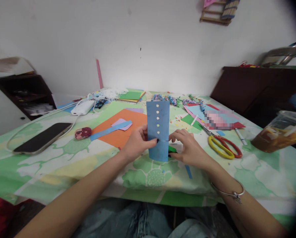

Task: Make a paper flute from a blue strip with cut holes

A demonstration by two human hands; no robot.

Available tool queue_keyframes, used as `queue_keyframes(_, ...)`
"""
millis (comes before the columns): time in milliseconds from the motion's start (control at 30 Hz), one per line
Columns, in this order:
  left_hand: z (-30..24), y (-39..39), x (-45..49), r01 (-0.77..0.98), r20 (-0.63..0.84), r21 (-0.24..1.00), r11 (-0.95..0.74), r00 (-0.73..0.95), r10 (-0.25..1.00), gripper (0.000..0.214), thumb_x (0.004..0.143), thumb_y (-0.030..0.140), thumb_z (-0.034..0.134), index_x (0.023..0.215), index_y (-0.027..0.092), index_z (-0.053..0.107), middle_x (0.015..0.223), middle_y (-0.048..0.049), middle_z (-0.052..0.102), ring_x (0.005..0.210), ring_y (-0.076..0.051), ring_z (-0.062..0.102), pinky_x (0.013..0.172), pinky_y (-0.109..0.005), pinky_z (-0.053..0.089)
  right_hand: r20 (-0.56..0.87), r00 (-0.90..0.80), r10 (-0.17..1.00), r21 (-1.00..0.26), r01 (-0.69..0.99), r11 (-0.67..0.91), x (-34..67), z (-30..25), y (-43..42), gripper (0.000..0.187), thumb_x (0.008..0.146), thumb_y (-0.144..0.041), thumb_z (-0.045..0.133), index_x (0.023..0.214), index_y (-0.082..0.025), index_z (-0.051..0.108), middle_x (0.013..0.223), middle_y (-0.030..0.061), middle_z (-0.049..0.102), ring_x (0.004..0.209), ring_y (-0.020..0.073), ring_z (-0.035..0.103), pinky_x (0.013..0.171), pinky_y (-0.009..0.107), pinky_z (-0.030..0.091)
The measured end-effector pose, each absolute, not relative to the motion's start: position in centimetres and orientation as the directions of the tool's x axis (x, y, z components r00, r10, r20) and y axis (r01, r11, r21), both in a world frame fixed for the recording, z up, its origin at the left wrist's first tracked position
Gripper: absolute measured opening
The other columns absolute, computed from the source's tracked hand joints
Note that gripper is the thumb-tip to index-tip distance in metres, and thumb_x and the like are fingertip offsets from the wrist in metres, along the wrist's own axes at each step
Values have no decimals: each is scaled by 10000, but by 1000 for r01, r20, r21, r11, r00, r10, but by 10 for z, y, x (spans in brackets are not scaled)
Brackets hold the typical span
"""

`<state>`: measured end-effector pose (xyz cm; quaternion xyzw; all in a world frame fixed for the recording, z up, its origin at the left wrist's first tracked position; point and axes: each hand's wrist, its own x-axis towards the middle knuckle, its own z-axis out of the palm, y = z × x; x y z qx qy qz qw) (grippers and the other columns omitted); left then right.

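Upright before me stands a blue paper strip (158, 119) with several pale holes in a column down its upper part. My left hand (138, 142) pinches its left edge, the thumb lying across the front. A short dark line, like a slit, crosses the strip near its right edge. My right hand (189, 148) is at that edge, fingers curled, with a small green object (172, 150) between thumb and fingers. Its kind is unclear, as the strip and fingers partly hide it. A narrow blue paper scrap (188, 172) lies below my right hand.
Scissors (221, 147) with yellow and red handles lie right, near a plastic cup of brown drink (272, 135). Orange paper (110, 135), a dark red patterned item (83, 133) and a phone (42, 137) lie left. Curled paper strips (171, 99) lie at the back.
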<state>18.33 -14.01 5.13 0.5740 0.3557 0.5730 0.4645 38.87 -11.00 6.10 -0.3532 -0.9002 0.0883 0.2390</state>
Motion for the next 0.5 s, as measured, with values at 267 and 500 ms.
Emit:
queue_keyframes(267,50,-139,186,-168,318,942,-291,164,934,274,664,137,677,926,136,598,886,-56,704,813,-178,658,744,-293,519,470,-635,613,-618,260,742,383,63,-116,199,901,-312,459,788,-191,570,747,21,544,753,163,486,716,299,384)
queue_keyframes(500,49,-139,188,-121,316,947,-297,204,927,254,657,124,650,904,135,598,860,-55,695,805,-186,650,724,-302,513,500,-664,556,-562,240,791,373,53,-119,234,923,-298,409,792,-202,577,720,25,539,758,169,482,744,300,414)
